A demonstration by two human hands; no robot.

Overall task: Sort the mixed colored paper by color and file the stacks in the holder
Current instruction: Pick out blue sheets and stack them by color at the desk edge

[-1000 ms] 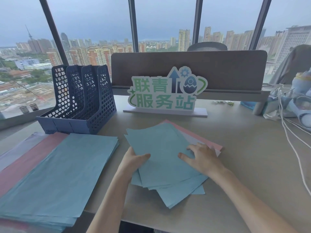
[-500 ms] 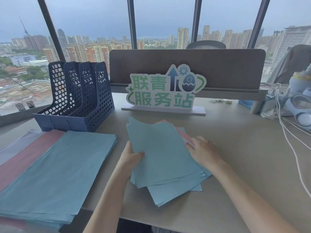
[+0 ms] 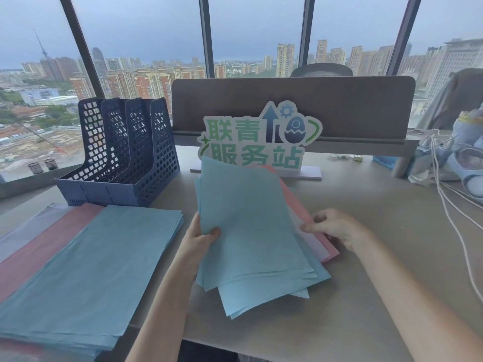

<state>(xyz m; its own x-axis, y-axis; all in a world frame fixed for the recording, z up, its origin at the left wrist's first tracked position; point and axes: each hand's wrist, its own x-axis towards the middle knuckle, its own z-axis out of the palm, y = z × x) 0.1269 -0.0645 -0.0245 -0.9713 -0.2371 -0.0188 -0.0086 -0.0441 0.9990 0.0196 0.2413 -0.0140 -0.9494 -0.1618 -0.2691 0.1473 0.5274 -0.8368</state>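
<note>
A mixed stack of paper (image 3: 251, 231) is held tilted up off the desk at centre frame, blue sheets in front, a pale sheet and pink sheets fanned behind at 3 o'clock. Its left edge is pinched by the left hand (image 3: 200, 237), thumb on the front face, fingers hidden behind. The pink sheets' right edge is touched by the right hand (image 3: 337, 227), fingers loosely curled; whether they are gripped cannot be told. At 9 o'clock, sorted piles (image 3: 86, 270) lie flat: blue on top, pink and lilac showing beneath. At 10 o'clock a dark blue mesh file holder (image 3: 122, 152) stands on the grey-beige desk (image 3: 366, 296). At 12 o'clock a green-lettered sign (image 3: 257, 142) is set before a brown divider panel (image 3: 339, 105). White cables (image 3: 449, 205) trail at 3 o'clock. Beyond, tall windows (image 3: 143, 35) give onto an overcast city skyline.
</note>
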